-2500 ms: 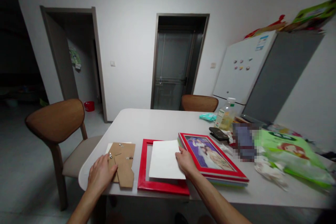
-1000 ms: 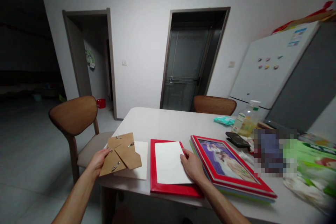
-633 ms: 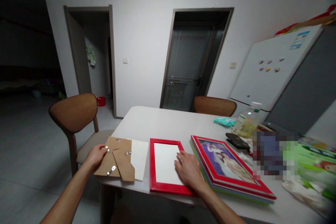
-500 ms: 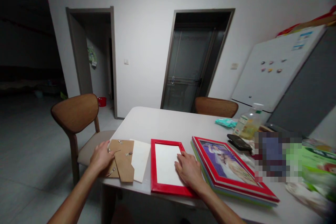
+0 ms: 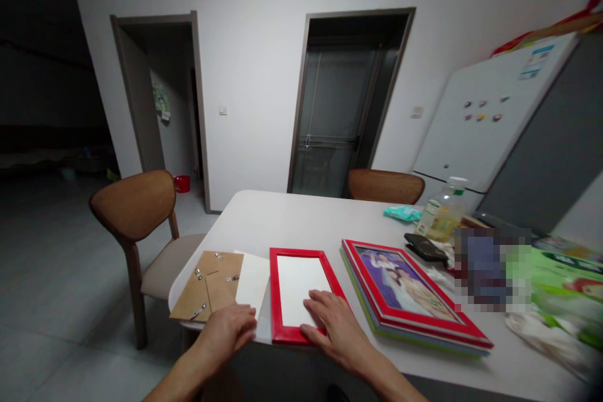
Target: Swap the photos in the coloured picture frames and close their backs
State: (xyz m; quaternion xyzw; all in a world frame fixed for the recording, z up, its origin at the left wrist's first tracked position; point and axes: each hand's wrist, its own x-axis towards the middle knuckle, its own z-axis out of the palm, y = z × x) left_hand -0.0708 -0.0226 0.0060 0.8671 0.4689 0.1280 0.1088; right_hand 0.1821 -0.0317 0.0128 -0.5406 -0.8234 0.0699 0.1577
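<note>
A red picture frame (image 5: pixel 276 301) lies on the table with a blank white surface inside it. My right hand (image 5: pixel 336 326) rests over its lower right part, fingers spread. To the left, my left hand (image 5: pixel 230 330) is at the table's front edge with its fingers curled at the lower end of a white sheet (image 5: pixel 252 282); what they grip, if anything, is hidden. A pale, see-through-looking strip (image 5: pixel 264 323) shows between the sheet and the frame. The brown backing board (image 5: pixel 217 282), with metal clips and a stand flap, lies partly over the sheet.
On the right is a stack of frames, topped by a red framed photo (image 5: pixel 405 289). Beyond lie a black phone-like object (image 5: pixel 426 247), a bottle of yellowish liquid (image 5: pixel 440 213), a teal packet (image 5: pixel 402 213) and a green bag (image 5: pixel 560 270). A wooden chair (image 5: pixel 136 204) stands left.
My left hand has left the backing board's left edge and moved right and down to the white sheet's lower end. My right hand has slid slightly down the red frame. The view shifted slightly.
</note>
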